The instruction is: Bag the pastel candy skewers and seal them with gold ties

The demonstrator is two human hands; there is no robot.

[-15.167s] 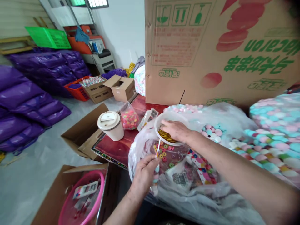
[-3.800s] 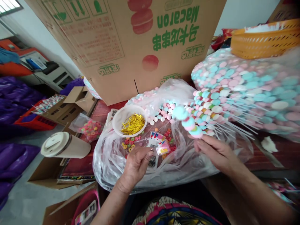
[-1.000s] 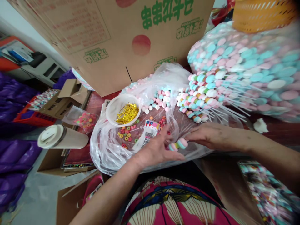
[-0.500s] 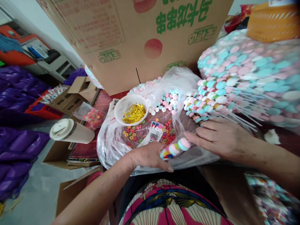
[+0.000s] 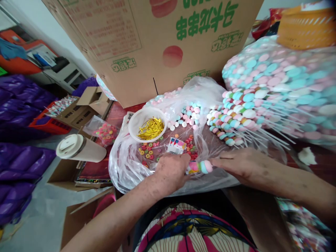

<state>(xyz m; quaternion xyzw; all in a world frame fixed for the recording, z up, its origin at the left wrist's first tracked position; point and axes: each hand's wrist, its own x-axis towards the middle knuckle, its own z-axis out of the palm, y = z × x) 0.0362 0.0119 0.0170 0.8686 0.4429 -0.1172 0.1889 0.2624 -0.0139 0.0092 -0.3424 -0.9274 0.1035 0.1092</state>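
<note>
My left hand (image 5: 172,171) is closed around the near end of a marshmallow skewer (image 5: 203,167) in a clear printed wrapper. Pink, blue and yellow pieces show between my two hands, and the stick is hidden. At the skewer's pink end, my right hand (image 5: 237,165) has its fingers pressed together, seemingly on the wrapper's clear end. Beyond my left hand lie flat printed wrappers (image 5: 176,145) and small ring-shaped candies (image 5: 148,153) on a plastic sheet (image 5: 120,171). Right of them rests a pile of finished marshmallow skewers (image 5: 236,117) with white sticks.
A white bowl (image 5: 133,127) holds gold twist ties (image 5: 151,128). Loose marshmallows (image 5: 187,115) lie behind it. A large carton (image 5: 147,45) stands at the back, a big bag of marshmallows (image 5: 283,73) at right. A lidded cup (image 5: 89,148) lies tilted at the left edge.
My left hand has turned over the wrapped skewer, which now lies more level. My right hand has moved down slightly, away from the skewer pile, and its fingers have drawn together.
</note>
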